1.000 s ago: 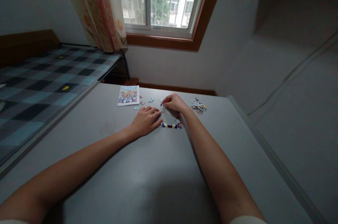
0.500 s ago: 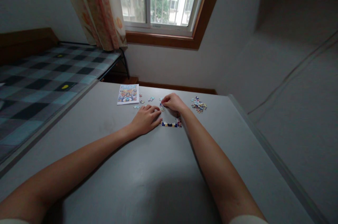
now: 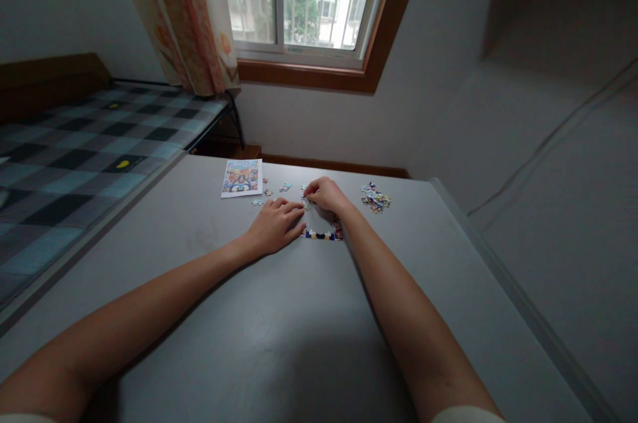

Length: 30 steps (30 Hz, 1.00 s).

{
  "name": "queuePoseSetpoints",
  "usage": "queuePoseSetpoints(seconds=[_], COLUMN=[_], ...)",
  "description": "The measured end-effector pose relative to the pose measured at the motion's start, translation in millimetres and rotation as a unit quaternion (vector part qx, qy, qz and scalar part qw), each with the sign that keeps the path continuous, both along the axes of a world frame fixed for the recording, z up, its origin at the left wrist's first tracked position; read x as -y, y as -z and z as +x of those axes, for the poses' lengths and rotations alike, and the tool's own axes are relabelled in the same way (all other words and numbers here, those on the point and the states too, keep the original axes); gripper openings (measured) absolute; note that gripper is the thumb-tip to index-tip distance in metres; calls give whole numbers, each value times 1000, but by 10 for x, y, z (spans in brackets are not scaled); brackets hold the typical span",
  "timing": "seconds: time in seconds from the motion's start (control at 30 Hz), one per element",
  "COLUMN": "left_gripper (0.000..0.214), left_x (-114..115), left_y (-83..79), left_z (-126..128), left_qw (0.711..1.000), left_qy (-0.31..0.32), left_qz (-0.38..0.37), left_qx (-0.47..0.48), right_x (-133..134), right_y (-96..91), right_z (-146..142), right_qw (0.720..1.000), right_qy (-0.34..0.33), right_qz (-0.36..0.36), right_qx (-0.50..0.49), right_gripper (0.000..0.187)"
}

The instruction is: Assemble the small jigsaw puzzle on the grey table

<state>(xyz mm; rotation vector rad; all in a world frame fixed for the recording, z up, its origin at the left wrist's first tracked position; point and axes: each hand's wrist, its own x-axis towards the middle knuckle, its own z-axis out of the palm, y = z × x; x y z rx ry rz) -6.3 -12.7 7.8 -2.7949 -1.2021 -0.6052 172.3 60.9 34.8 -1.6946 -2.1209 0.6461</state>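
Observation:
A partly joined jigsaw puzzle frame [image 3: 319, 235] lies on the grey table, its front edge dark blue, yellow and white. My left hand [image 3: 276, 227] rests on the table at the frame's left side, fingers spread and fingertips touching its left edge. Over the far left corner, my right hand [image 3: 326, 195] pinches down at the puzzle with thumb and forefinger together. Whatever is between those fingertips is too small and covered to make out. Part of the frame's right side is hidden behind my right hand and wrist.
A pile of loose puzzle pieces [image 3: 375, 198] lies to the right. A few pieces [image 3: 286, 187] are scattered behind my left hand, beside a printed picture card [image 3: 242, 178]. The table [image 3: 249, 330] reaches toward the wall under the window; a bed [image 3: 100, 137] stands at left.
Both hands stay nearly in place. The fingers of my right hand shift only very slightly at the puzzle's far left corner.

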Motion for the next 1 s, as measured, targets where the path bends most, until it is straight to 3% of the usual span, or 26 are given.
queuePoseSetpoints(seconds=[0.57, 1.0], left_gripper=[37, 38], left_x=[5, -4], left_y=[-18, -3], left_z=[2, -10], left_qw=[1000, 1000], left_qy=[-2, 0], left_qz=[-12, -5], left_qx=[5, -4], right_x=[-20, 93], right_y=[117, -103], right_z=[-6, -54], right_qw=[999, 999], right_qy=[2, -39], right_qz=[29, 32], right_qx=[-24, 4], right_gripper=[13, 24])
